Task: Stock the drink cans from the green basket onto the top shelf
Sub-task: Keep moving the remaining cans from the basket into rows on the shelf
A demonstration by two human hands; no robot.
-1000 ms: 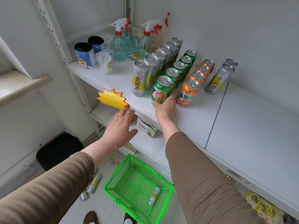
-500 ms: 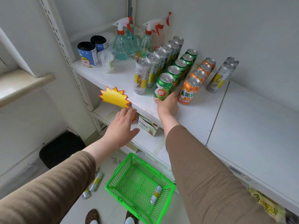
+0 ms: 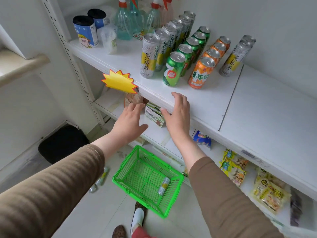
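On the white top shelf (image 3: pixel 202 102) stand rows of cans: tall silver ones (image 3: pixel 149 55), green ones with the front green can (image 3: pixel 173 69) nearest the edge, orange ones (image 3: pixel 201 73), and two more silver cans (image 3: pixel 234 57) at the right. My right hand (image 3: pixel 178 114) hovers empty over the shelf's front edge, fingers relaxed. My left hand (image 3: pixel 129 124) is spread open in front of the lower shelf, holding nothing. The green basket (image 3: pixel 123 176) sits on the floor below and holds one silver can (image 3: pixel 164 186) lying on its side.
Spray bottles (image 3: pixel 125 23), blue rolls (image 3: pixel 84 31) and a plastic cup stand at the shelf's back left. A yellow starburst tag (image 3: pixel 118 80) hangs from the shelf edge. A carton (image 3: pixel 154 115) sits on the lower shelf; snack bags (image 3: pixel 235 167) lie further right. Two cans (image 3: pixel 103 176) lie on the floor.
My right hand has let go of the front green can and drawn back to the shelf edge. The can stays upright in its row. My view has tilted downward.
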